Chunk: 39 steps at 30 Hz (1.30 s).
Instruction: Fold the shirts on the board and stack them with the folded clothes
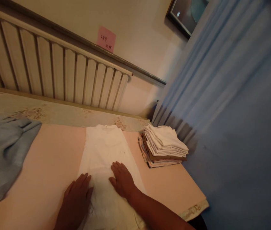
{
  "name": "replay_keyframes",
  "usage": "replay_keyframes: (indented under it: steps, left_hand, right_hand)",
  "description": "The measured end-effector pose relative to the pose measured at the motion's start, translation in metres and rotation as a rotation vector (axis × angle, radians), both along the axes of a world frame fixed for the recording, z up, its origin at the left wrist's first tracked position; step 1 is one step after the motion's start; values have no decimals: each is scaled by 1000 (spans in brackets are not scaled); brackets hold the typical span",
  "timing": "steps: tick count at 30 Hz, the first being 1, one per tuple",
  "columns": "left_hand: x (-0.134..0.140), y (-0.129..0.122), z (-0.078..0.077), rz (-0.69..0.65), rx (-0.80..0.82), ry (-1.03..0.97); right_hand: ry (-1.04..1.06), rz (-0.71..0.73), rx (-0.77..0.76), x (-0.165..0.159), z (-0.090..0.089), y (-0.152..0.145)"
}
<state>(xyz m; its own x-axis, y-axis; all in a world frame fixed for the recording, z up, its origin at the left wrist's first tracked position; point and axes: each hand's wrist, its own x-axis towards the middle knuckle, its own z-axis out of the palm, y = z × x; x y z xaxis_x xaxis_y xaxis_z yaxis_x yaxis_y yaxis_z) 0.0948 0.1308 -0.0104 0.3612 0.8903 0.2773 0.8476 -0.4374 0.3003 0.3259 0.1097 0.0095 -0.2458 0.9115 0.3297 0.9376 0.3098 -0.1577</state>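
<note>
A white shirt [104, 150] lies lengthwise on the pink-covered table [56, 153], its neckline toward the wall and its sides turned in to a long narrow shape. My right hand [123, 182] rests flat on the middle of the cloth, fingers stretched out. At the shirt's left edge, my left hand [77, 198] lies palm down with its fingers extended. Neither hand grips anything. The near end of the shirt runs out of view at the bottom, partly behind my right forearm.
A stack of folded clothes [165, 143], white on top, stands at the table's right side. Grey-blue cloth [3, 153] lies at the left. Behind are a radiator [58, 67] and a pink note [106, 39]. A blue curtain [221, 127] hangs along the right.
</note>
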Motion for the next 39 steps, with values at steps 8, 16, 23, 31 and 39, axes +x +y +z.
replay_keyframes:
  steps: [8,16,23,31,39]
  left_hand:
    - [0,0,-2,-4,6,-52]
    - [1,0,-1,-1,4,-20]
    - [0,0,-2,-6,16,-25]
    - [0,0,-1,-2,12,-10]
    - [0,-1,0,-6,2,-4]
  right_hand:
    - [-4,-2,-10,0,3,-1]
    - [2,2,-3,0,3,-1]
    - [0,1,7,0,0,0]
    - [2,14,2,2,-1,0]
    - [7,7,-2,0,4,-2]
